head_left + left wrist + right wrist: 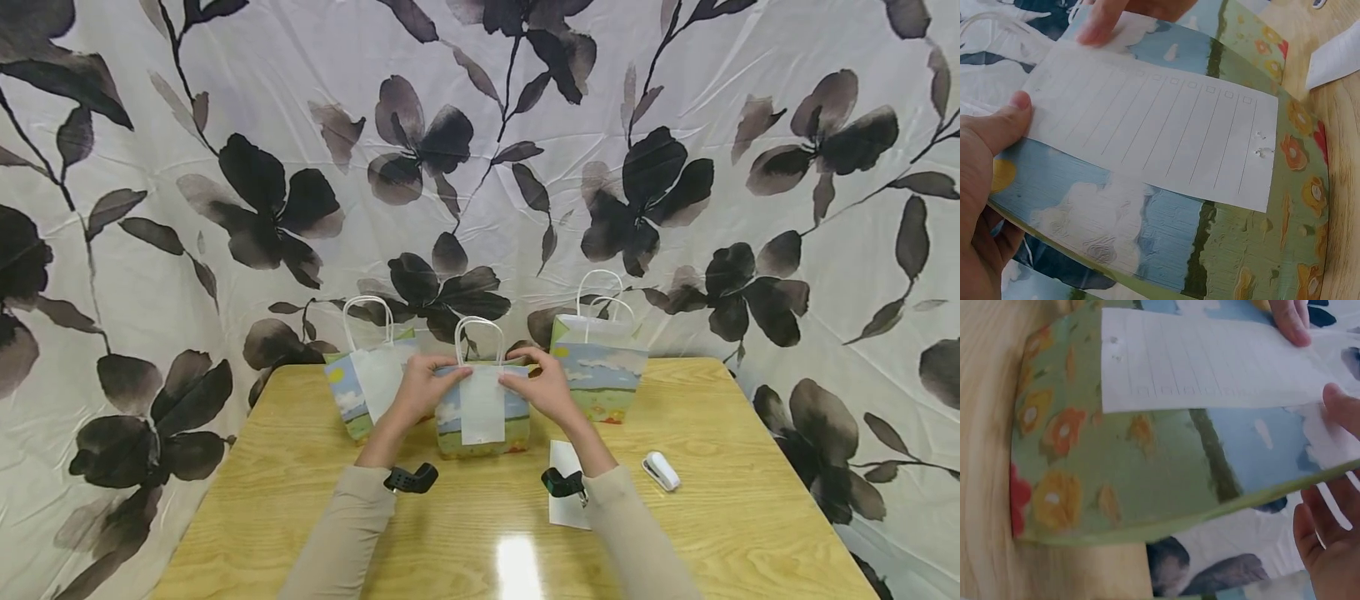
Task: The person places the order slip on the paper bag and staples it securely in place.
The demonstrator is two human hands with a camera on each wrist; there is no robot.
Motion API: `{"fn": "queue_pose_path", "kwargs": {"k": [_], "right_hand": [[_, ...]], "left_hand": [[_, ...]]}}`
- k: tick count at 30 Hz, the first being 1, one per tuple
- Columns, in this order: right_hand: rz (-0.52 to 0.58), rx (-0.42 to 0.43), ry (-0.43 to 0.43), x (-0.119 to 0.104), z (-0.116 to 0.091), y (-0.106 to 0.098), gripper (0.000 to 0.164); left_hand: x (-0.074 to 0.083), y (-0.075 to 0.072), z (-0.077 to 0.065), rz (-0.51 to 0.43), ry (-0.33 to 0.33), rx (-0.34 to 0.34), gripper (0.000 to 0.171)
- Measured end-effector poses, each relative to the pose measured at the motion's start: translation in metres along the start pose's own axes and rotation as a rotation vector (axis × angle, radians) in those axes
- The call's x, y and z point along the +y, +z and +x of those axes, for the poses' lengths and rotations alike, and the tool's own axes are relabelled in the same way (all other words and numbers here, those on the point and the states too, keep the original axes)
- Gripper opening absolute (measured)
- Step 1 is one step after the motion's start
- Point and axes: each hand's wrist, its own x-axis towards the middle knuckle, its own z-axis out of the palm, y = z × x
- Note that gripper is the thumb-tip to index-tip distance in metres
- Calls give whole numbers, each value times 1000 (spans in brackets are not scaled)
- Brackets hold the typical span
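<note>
A small paper gift bag (517, 429) painted with sky, meadow and flowers stands upright at the middle of the table, its white handles up. Down its front lies a white lined paper slip (482, 412) with a row of little checkboxes. Small punctures (1263, 152) mark the slip's lower end. My left hand (423, 385) grips the bag's top edge from the left, thumb at the slip's edge and fingers behind the bag. From the right, my right hand (547, 387) holds the same top edge, its thumb also beside the slip.
Two similar gift bags stand behind, one at left (351, 396) with a white slip (378, 379) on its front, one at right (600, 375). A white stapler (661, 472) lies at right on the wooden table (750, 517). Another paper slip (566, 512) lies partly under my right wrist.
</note>
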Motion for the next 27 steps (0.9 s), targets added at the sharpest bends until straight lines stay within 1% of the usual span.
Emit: {"fn": "queue_pose_path", "kwargs": {"k": [3,5,9,12,15,19,24,27], "right_hand": [[-48,39,-25,-5,-10,-12,44],[-82,56,-37,-10,-19,-23,45],[-142,61,-51,-16,-45,-53,34],[-198,85,-58,-11,-67,-77,22],[-250,121,-30,-1,-88,-100,16],[-315,165,31,15,-109,-126,14],[-385,200,125,36,-129,-145,17],[-416,210,178,48,-139,-151,22]], "left_hand": [[0,-1,-1,-1,8,9,11],[1,-1,-2,-1,14,13,11],[0,-1,-2,0,25,8,11],[-1,-1,-1,8,31,8,11],[-1,0,0,6,29,20,10],[0,1,-1,-13,17,24,10],[1,-1,-2,-17,-1,20,11],[0,0,-2,-8,-12,36,13]]}}
